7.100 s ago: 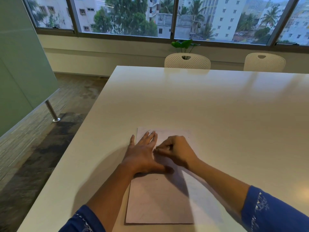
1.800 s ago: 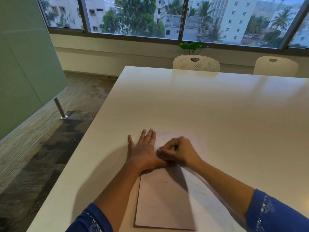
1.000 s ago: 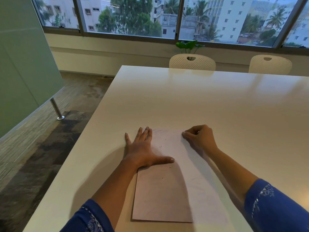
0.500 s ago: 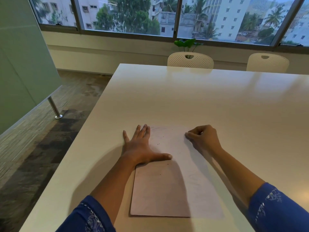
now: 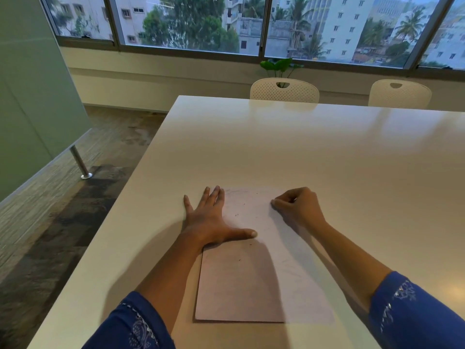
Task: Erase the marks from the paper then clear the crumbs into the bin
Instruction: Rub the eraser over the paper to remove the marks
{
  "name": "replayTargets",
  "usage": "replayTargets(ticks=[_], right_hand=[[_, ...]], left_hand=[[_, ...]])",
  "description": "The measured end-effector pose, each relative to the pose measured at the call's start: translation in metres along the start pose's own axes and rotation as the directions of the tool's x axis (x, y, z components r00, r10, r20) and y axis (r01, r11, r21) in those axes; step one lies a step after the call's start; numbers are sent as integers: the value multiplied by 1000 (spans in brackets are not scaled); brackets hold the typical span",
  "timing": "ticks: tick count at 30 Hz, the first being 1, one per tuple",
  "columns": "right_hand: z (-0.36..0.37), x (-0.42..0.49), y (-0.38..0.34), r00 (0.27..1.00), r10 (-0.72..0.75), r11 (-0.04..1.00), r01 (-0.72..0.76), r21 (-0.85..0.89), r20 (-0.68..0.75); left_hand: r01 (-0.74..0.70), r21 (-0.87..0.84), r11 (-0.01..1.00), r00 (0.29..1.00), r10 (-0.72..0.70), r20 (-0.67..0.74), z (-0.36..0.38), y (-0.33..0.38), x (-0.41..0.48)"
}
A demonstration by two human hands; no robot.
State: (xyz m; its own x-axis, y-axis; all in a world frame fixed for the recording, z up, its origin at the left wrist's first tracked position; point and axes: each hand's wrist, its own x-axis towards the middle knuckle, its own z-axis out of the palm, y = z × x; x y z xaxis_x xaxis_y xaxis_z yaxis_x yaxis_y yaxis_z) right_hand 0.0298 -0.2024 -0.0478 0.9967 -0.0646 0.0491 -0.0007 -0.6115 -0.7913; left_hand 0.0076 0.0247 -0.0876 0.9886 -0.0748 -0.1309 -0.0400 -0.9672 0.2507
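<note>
A white sheet of paper (image 5: 254, 280) lies flat near the front of the white table (image 5: 289, 149). Small dark crumbs (image 5: 236, 214) are scattered on its upper half, with faint grey marks near its far edge. My left hand (image 5: 210, 220) lies flat with spread fingers on the paper's far left corner, thumb stretched across the sheet. My right hand (image 5: 298, 209) is curled at the paper's far right edge, its fingertips pinched together on something small that I cannot see clearly. No bin is in view.
Two white perforated chairs (image 5: 284, 90) (image 5: 398, 93) stand at the table's far side, a green plant (image 5: 279, 65) behind them below the windows. The table's left edge drops to a dark carpeted floor, where a metal leg (image 5: 80, 163) holds a green partition.
My right hand left the middle of the paper, beside my left hand, and moved to the far right edge, where it has stayed. My left hand has kept pressing the sheet.
</note>
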Motion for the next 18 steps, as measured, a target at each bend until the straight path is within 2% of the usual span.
replayTargets(ticks=[4, 6, 8, 11, 13, 15, 18], right_hand=[[33, -32, -18, 973, -79, 997, 76, 23, 218], [43, -34, -22, 957, -131, 991, 137, -3, 260], [41, -23, -23, 968, -130, 991, 136, -9, 215], [31, 2, -18, 993, -105, 994, 106, 0, 47], [31, 12, -16, 995, -97, 995, 97, -4, -10], [39, 9, -19, 994, -113, 993, 113, -32, 0], [56, -12, -28, 977, -173, 983, 179, -34, 124]], left_hand=[[3, 25, 1000, 1000, -3, -10, 1, 1, 2], [2, 41, 999, 1000, -2, -10, 1, 2, 3], [0, 34, 999, 1000, 1, -13, 2, 2, 3], [13, 34, 999, 1000, -12, -8, 2, 2, 2], [21, 42, 999, 1000, -21, -4, 1, 2, 2], [21, 43, 999, 1000, -21, 4, 1, 3, 3], [10, 25, 1000, 1000, -10, 2, 2, 2, 3]])
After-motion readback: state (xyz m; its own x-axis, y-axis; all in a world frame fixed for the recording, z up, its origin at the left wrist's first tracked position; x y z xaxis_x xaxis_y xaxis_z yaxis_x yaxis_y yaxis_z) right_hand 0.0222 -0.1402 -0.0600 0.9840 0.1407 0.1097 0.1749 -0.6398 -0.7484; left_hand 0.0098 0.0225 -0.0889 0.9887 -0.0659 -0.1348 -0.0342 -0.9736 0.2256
